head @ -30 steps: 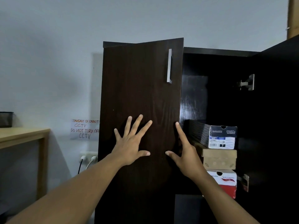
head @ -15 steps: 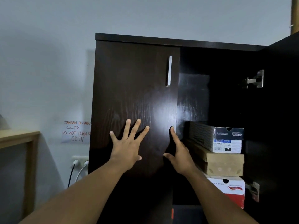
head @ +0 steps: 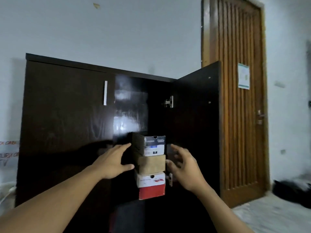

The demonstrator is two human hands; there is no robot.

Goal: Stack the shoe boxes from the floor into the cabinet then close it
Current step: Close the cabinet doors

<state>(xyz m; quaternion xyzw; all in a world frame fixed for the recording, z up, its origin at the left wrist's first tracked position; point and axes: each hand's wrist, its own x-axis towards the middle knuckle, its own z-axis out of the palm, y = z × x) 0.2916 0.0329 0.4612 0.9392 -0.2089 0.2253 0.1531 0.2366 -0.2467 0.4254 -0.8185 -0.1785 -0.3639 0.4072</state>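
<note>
The dark wooden cabinet (head: 67,68) stands against the wall. Its left door (head: 64,123) with a silver handle (head: 105,92) is shut, and its right door (head: 196,125) stands wide open. Inside, three shoe boxes are stacked: a black-and-white box (head: 154,146) on top, a plain brown box (head: 152,163) under it, a white-and-red box (head: 151,185) at the bottom. My left hand (head: 112,161) hovers spread just left of the stack, in front of the left door's edge. My right hand (head: 184,165) floats just right of the stack, fingers loosely curled, holding nothing.
A brown slatted room door (head: 239,115) with a paper notice (head: 243,76) stands right of the cabinet. A dark heap (head: 292,192) lies on the light floor (head: 269,216) at far right. A taped sign (head: 8,153) with red writing shows on the wall at left.
The left door went from ajar to fully shut. Both hands left that door and moved right, to either side of the box stack. The view swung right, showing the room door.
</note>
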